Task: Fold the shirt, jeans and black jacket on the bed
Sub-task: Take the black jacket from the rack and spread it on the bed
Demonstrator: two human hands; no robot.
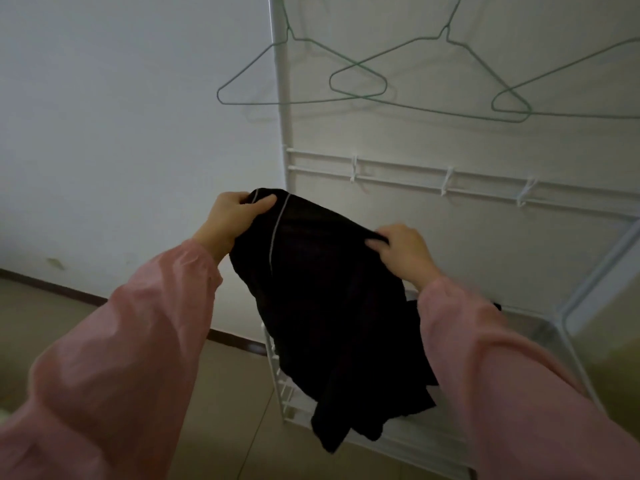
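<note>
Pink sleeves point(121, 341) flank the black jacket point(329, 306), which hangs in mid-air before a white rack point(381, 171); no bed is in view. Left hand point(235, 216) and right hand point(401, 251) each pinch its upper edge. The cloth looks limp and light and will likely sag; best held at the shoulders.

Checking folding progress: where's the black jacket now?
Centre of the head view: the jacket hangs between the left hand and right hand, in front of the rack.
</note>
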